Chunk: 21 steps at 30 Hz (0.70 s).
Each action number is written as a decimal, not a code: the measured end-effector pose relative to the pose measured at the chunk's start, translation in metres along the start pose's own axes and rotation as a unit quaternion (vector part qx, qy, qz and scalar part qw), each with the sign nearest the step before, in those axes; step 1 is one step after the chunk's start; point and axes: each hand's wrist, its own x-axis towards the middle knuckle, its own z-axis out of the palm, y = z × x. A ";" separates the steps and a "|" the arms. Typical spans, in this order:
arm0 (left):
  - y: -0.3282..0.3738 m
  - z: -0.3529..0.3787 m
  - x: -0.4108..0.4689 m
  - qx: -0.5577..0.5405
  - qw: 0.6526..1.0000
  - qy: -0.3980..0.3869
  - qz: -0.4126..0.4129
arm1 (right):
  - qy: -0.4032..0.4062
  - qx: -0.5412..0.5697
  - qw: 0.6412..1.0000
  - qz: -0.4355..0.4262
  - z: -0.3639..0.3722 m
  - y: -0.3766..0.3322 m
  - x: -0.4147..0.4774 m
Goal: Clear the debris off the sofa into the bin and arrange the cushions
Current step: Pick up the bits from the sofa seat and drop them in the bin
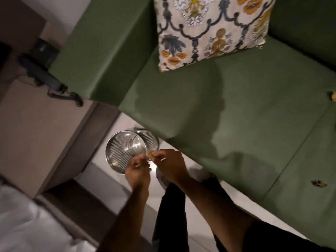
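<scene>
Both hands' fingers, left hand [139, 167] and right hand [171, 165], pinch a scrap of debris [151, 153] over the bin [116, 151]

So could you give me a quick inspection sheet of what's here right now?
Surface: green sofa seat, mostly bare.
Job's things: metal bin on the floor by the sofa; patterned cushion leaning at the back.
Clutter: debris bits on the seat, one near the front, one at the right edge.
Grippers: left hand and right hand together pinch a scrap over the bin's rim.
Cables: coiled phone cord.
Surroundings: telephone on a side table.
</scene>
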 end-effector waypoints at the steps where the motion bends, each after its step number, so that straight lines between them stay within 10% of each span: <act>1: -0.001 -0.016 0.010 -0.002 0.999 0.029 -0.027 | -0.020 -0.015 0.999 0.020 0.016 -0.008 0.005; 12: 0.039 -0.072 0.065 0.125 0.989 -0.048 -0.055 | -0.171 -0.021 0.984 0.045 0.063 -0.010 0.031; 21: 0.030 0.072 -0.045 0.263 0.889 -0.191 0.322 | 0.263 0.086 0.960 0.043 -0.132 0.116 -0.087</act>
